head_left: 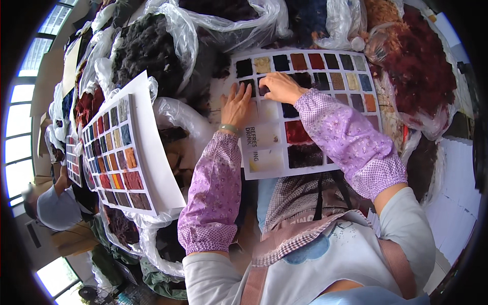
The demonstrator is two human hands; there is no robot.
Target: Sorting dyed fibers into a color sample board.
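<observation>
A white sample card (300, 173) with a grid of coloured fibre swatches lies in front of me. My left hand (235, 108) rests on its left edge, fingers spread, the tips at a black swatch (247, 87). Beside it my right hand (283, 87) bends over the card, its fingers drawn together on a dark fibre swatch (263, 90) that they partly cover. Below the hands, pale printed cells (262, 134) run down the left column. A red swatch (300, 132) and a dark brown swatch (305, 156) sit lower on the card. My right forearm hides part of the grid.
A second swatch card (114, 152) stands tilted at the left, with a white sheet (160, 168) behind it. Plastic bags of loose fibre surround the card: dark grey fibre (147, 48) at back left, dark red fibre (419, 66) at right. Another person (58, 206) is at far left.
</observation>
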